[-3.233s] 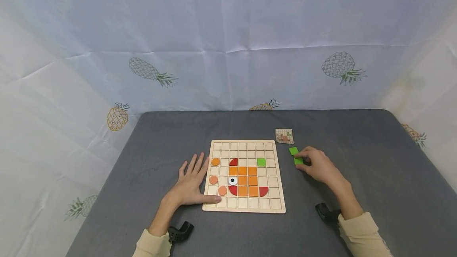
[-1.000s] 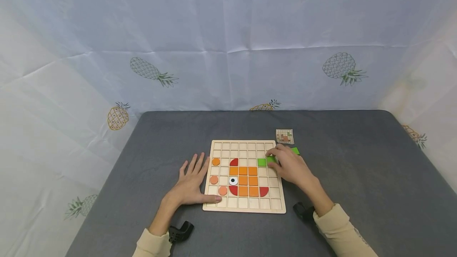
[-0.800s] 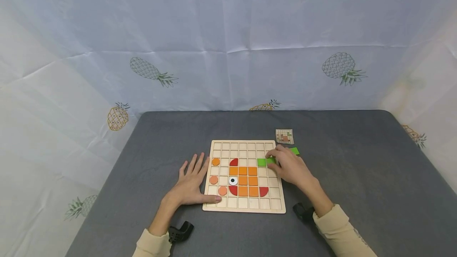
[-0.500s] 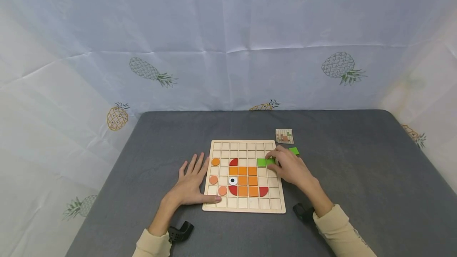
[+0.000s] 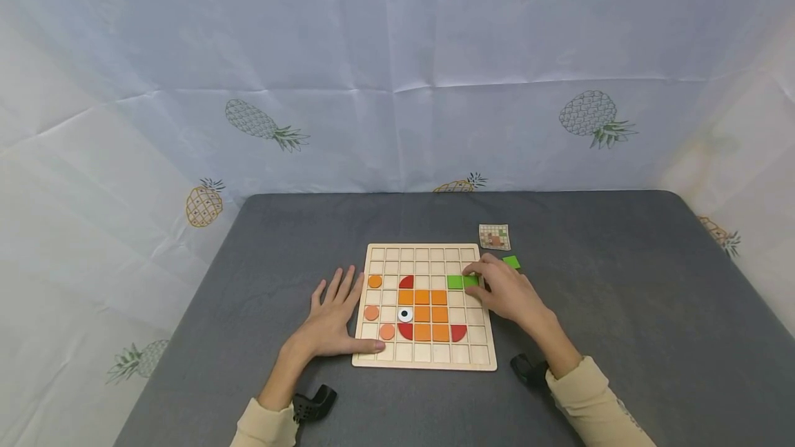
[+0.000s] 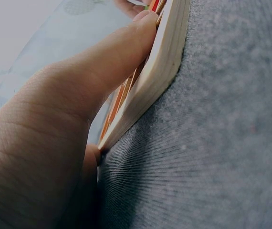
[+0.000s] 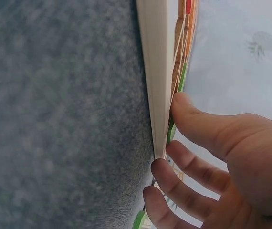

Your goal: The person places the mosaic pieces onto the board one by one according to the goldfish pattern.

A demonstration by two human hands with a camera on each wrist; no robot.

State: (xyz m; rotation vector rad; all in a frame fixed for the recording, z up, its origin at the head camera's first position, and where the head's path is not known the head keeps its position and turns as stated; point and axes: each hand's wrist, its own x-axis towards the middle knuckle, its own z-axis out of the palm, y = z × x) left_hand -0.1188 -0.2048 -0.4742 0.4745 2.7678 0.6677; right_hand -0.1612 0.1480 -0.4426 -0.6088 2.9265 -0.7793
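Observation:
A wooden grid board lies on the grey table. My left hand rests at its left side, fingers spread on the table and thumb over the front left corner. At the board's right side, my right hand pinches a green square tile between thumb and fingertips, flat in a grid cell. A matching green tile lies directly left of it. Orange square tiles, red quarter-round tiles and a white eye disc fill other cells. In the right wrist view, the thumb meets the tile's edge.
One loose green tile lies on the table beyond the right hand. Behind it is a small picture card with a grid pattern. Orange round discs sit near the board's left edge. A pineapple-print cloth hangs behind the table.
The right hand has brought a green tile from the table's right leftward onto the board, beside the first green one. It has since settled flat into its cell. The left hand stays put.

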